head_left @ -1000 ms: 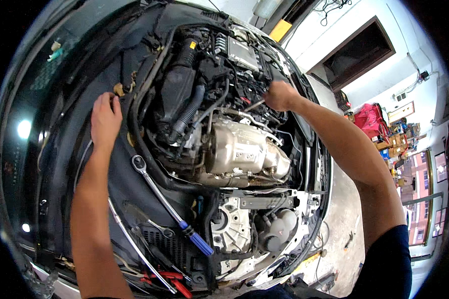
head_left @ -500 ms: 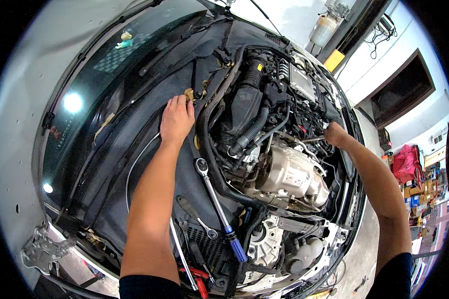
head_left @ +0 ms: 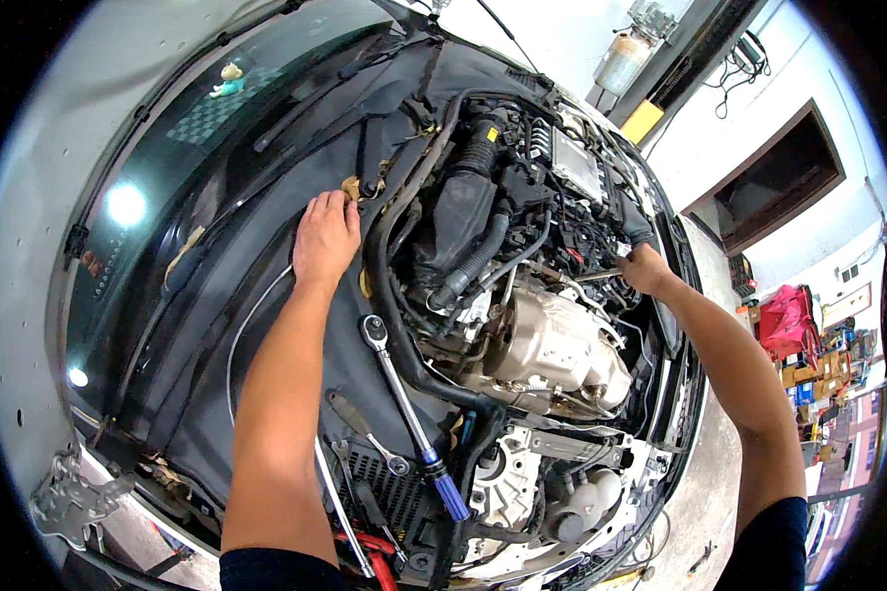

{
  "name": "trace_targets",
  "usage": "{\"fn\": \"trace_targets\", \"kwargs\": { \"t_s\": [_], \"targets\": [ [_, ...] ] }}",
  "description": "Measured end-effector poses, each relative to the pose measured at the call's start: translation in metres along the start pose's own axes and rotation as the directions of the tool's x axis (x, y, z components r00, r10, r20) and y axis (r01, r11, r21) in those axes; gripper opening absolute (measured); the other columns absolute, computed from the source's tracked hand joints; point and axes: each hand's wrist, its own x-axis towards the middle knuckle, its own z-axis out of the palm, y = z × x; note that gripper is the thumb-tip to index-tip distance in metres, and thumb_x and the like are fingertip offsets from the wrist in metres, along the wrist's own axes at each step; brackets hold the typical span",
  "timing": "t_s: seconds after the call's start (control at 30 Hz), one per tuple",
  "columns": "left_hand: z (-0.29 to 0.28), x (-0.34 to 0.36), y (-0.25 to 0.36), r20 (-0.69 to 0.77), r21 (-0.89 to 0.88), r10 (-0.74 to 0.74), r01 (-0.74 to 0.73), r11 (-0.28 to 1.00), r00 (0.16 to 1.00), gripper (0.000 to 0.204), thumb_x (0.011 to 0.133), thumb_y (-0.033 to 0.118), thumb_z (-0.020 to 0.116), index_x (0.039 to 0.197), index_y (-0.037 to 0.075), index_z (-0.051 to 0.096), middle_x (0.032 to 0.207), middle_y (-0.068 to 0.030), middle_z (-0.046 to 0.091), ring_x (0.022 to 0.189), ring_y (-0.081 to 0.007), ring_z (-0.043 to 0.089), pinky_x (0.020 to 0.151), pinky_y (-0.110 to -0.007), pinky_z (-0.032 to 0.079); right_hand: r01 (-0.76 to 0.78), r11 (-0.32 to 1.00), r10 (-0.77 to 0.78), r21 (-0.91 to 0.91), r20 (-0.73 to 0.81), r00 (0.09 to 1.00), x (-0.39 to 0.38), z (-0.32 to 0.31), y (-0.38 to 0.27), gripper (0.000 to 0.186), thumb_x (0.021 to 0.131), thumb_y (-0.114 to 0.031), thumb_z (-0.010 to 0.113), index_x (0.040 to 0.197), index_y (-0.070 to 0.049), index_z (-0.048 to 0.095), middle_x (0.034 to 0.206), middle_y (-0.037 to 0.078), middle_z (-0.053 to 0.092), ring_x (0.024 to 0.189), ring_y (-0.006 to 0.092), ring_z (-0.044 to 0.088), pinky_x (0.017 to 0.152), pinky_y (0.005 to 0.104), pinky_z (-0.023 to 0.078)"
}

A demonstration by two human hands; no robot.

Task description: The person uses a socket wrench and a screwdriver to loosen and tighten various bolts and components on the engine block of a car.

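Observation:
My left hand (head_left: 327, 234) lies flat on the black cowl panel (head_left: 276, 315) below the windshield, palm down, its fingertips beside a dry brown leaf (head_left: 351, 187). A thin pale cable (head_left: 237, 340) curves away from under that hand's wrist side. Across the engine bay, my right hand (head_left: 644, 270) is closed near the front edge of the engine. Its fingers grip a slim metal bar-like tool (head_left: 599, 276) that points left toward the engine; the tool's exact kind is hidden. Just below it sits the silvery metal heat shield (head_left: 547, 340).
On the cowl lie a ratchet with a blue handle (head_left: 404, 404), a combination wrench (head_left: 365, 428), a long metal bar (head_left: 340, 502) and a red-handled tool (head_left: 379, 557). A black air duct (head_left: 463, 217) and hoses fill the engine bay. Cluttered shelves (head_left: 828, 374) stand at right.
The whole view has shifted a little, so the car appears slightly further left. Both hands keep nearly the same places on the car, and the right hand's grip looks unchanged.

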Motion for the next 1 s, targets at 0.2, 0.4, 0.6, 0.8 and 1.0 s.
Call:
{"fn": "trace_targets", "kwargs": {
  "t_s": [0.2,0.4,0.6,0.8,1.0],
  "targets": [
    [-0.006,-0.001,-0.007,-0.053,0.019,0.032,-0.031,0.999,0.998,0.021,0.093,0.02,0.052,0.094,0.0,0.057,0.096,-0.0183,0.06,0.096,-0.0354,0.057,0.085,-0.044,0.046,0.503,0.776,-0.537,-0.379,0.021,0.843,-0.023,-0.022,-0.02,0.021,0.078,-0.019,0.061,0.091,-0.004,0.065,0.085,0.019,0.066,0.087,0.0389,0.064,0.079,0.0475,0.052],
    [-0.004,-0.001,0.002,-0.008,0.031,0.0,0.0,1.0,1.0,0.021,0.095,0.019,0.05,0.095,-0.001,0.057,0.097,-0.0173,0.06,0.096,-0.0347,0.057,0.086,-0.043,0.046,0.086,0.982,-0.081,-0.168,0.039,0.996,-0.014,-0.022,-0.04,0.03,0.082,-0.027,0.06,0.086,0.001,0.069,0.089,0.024,0.068,0.087,0.0375,0.067,0.08,0.045,0.054],
    [-0.004,-0.001,0.007,0.009,0.009,-0.009,0.009,1.0,1.0,0.022,0.095,0.019,0.049,0.096,-0.001,0.057,0.097,-0.017,0.06,0.097,-0.0342,0.056,0.087,-0.043,0.046,0.504,0.763,-0.554,-0.405,-0.009,0.832,-0.02,-0.018,-0.036,0.017,0.087,-0.021,0.06,0.097,-0.008,0.064,0.096,0.011,0.066,0.097,0.0328,0.064,0.084,0.043,0.051],
    [-0.005,0.001,0.005,-0.006,0.001,0.014,-0.014,1.0,1.0,0.021,0.095,0.019,0.05,0.097,-0.001,0.057,0.096,-0.0173,0.06,0.096,-0.0349,0.057,0.086,-0.043,0.045,0.245,0.927,-0.247,-0.284,0.03,0.969,-0.032,-0.028,-0.078,0.028,0.079,-0.03,0.065,0.09,-0.004,0.071,0.092,0.019,0.07,0.09,0.0342,0.068,0.081,0.044,0.054],
    [-0.004,-0.001,0.006,0.024,-0.005,-0.017,0.017,1.0,1.0,0.02,0.094,0.018,0.051,0.096,-0.001,0.056,0.095,-0.0173,0.059,0.094,-0.0351,0.056,0.084,-0.044,0.045,0.144,0.966,-0.139,-0.216,0.039,0.99,-0.026,-0.034,-0.077,0.029,0.082,-0.031,0.064,0.092,-0.004,0.072,0.095,0.019,0.07,0.093,0.0337,0.068,0.082,0.0425,0.054]
  ]
}}
